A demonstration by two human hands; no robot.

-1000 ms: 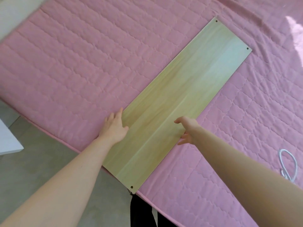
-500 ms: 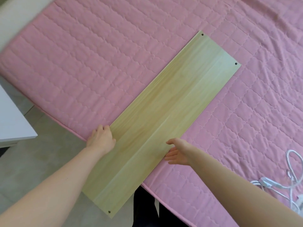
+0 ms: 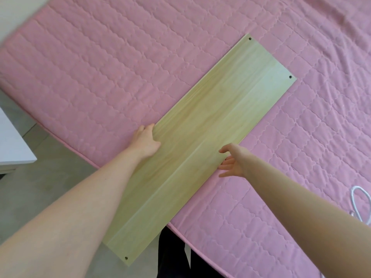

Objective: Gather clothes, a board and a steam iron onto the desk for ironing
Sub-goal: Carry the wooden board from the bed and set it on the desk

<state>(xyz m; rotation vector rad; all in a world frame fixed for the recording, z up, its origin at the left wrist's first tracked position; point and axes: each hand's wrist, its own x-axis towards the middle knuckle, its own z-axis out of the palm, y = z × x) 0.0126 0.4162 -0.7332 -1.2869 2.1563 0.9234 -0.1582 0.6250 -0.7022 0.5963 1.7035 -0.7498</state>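
A long pale wooden board [image 3: 210,117] with small holes at its corners lies slantwise on the pink quilted bed [image 3: 100,77]. Its near end sticks out past the bed's edge over the floor. My left hand [image 3: 145,141] grips the board's left long edge, thumb on top. My right hand [image 3: 232,161] holds the right long edge, thumb above the board and fingers below it. No clothes or steam iron are in view.
A looped white cable [image 3: 359,199] lies on the bed at the far right. A white desk corner [image 3: 12,145] stands at the left over the grey floor [image 3: 40,187]. My dark trousers [image 3: 172,255] show below the board's near end.
The board has slid toward me, so more of it overhangs the bed's edge. Both hands have shifted farther up its long edges.
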